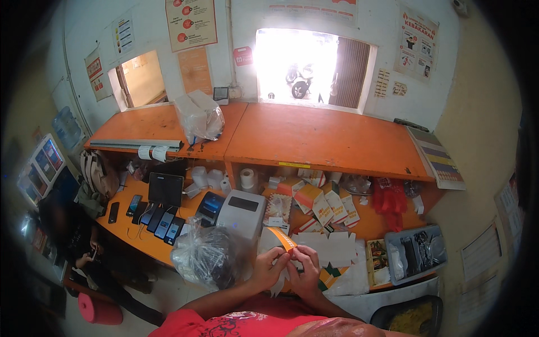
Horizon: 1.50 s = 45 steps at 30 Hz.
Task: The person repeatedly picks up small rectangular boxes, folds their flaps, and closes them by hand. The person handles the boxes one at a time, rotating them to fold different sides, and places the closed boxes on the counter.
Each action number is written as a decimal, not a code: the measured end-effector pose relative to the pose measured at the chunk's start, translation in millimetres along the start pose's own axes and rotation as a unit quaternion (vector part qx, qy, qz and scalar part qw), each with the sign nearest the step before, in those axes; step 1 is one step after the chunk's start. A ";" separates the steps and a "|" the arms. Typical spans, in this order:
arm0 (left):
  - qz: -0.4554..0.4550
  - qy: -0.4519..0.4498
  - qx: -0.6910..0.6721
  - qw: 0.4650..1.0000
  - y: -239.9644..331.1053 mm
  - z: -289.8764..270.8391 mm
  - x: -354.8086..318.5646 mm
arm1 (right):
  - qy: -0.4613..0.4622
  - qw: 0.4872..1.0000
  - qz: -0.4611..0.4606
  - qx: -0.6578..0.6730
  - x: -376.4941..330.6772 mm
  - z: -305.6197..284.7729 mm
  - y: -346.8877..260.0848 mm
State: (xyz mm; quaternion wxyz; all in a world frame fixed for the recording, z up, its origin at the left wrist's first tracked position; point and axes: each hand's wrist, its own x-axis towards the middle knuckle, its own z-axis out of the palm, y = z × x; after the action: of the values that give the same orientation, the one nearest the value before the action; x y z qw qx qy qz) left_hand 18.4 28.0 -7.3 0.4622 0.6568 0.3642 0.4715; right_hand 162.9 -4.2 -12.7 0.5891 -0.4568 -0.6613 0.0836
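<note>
Jointly, left hand (270, 269) and right hand (305, 271) pinch an orange printed strip (284, 239), grips closed, right of the grey label printer (240, 218).

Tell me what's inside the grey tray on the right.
The grey tray holds black items and pale items, too unclear to identify; whatever lies beneath is covered.

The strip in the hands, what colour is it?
The strip is mostly orange, with small pale marks on it; it shows best in the head view.
</note>
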 end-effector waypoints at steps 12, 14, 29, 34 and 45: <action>0.025 0.025 -0.048 0.998 -1.7 -3.1 3.2 | -0.042 0.978 0.063 0.194 5.0 -1.7 6.0; 0.024 0.033 -0.047 0.998 -2.1 -4.0 2.7 | -0.051 0.967 0.112 0.224 8.6 -4.7 0.3; 0.068 0.009 0.112 0.991 24.1 -12.4 -3.0 | -0.079 0.914 0.193 0.348 6.6 -13.5 19.0; 0.157 -0.006 0.109 0.982 6.7 -12.6 -2.0 | -0.125 0.958 0.089 0.242 11.4 -19.1 19.4; 0.036 0.018 0.045 0.998 13.4 0.9 -15.2 | -0.052 0.909 0.199 0.364 -3.9 -13.1 18.7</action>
State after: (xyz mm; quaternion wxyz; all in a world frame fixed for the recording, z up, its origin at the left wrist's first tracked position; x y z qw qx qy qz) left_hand 15.4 9.7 1.1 0.4081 0.6810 0.3701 0.4824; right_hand 183.2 -1.9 -23.7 0.6504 -0.3280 -0.5103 0.4571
